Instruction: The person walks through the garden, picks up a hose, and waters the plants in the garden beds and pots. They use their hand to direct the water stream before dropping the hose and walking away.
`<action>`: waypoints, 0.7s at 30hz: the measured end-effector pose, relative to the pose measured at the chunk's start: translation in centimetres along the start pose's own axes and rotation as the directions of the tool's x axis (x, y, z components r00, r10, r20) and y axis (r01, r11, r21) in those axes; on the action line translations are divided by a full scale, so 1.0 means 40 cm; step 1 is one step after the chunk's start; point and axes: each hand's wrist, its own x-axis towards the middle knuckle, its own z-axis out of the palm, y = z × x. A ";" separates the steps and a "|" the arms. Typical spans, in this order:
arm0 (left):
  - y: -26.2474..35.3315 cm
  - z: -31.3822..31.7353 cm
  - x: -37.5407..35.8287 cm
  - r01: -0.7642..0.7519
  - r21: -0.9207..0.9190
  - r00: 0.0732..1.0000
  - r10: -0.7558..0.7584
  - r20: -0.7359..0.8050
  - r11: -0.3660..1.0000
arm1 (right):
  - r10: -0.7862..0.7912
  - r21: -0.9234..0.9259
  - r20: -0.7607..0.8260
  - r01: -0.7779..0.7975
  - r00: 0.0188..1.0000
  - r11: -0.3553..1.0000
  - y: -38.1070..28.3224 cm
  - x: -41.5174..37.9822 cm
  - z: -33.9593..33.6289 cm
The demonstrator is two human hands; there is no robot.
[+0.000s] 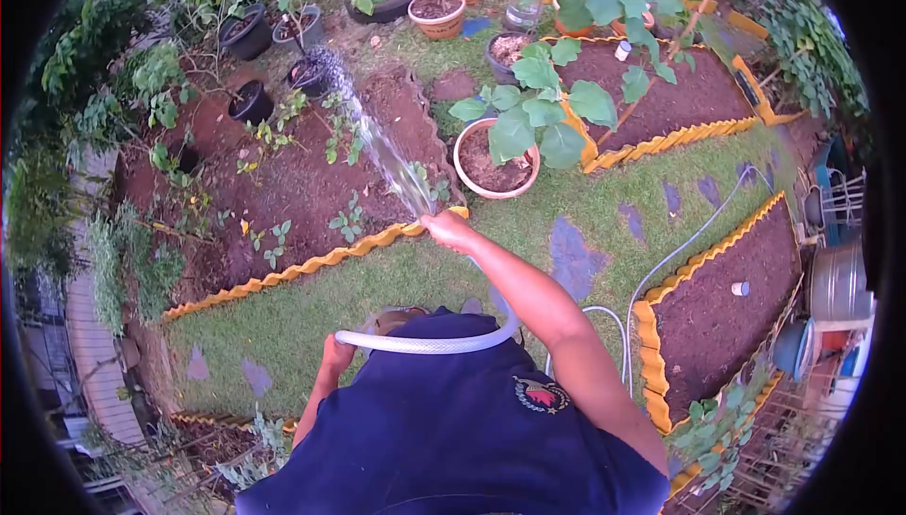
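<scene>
My right hand (449, 231) is stretched forward, its fingers wrapped round the end of a garden hose. A broad spray of water (382, 149) leaves there and runs forward and left, over the soil bed (302, 185) to a dark pot (307, 76). The pale braided hose (434, 345) curves across the front of my dark shirt, passing behind my right forearm. At its left end my left hand (338, 354) is closed on it, low by my side; those fingers are partly hidden.
Yellow scalloped edging (321, 268) borders the beds. A large terracotta pot (495, 180) with a leafy plant stands ahead on the grass. More hose (675, 253) trails over the lawn at right, beside another soil bed (727, 312). A metal tub (838, 284) stands far right.
</scene>
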 end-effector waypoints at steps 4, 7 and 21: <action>0.071 -0.014 -0.030 0.041 0.192 0.999 -0.036 -0.026 0.981 | 0.025 0.143 0.007 -0.025 1.000 0.989 -0.011 0.038 -0.020; 0.143 -0.038 -0.058 0.047 0.206 0.999 -0.045 -0.016 0.978 | 0.018 0.169 -0.107 0.000 0.994 0.986 -0.015 0.071 -0.049; 0.135 -0.065 -0.074 0.121 0.072 0.985 -0.111 -0.131 0.990 | 0.133 0.239 0.093 -0.152 0.987 0.959 -0.041 0.094 -0.045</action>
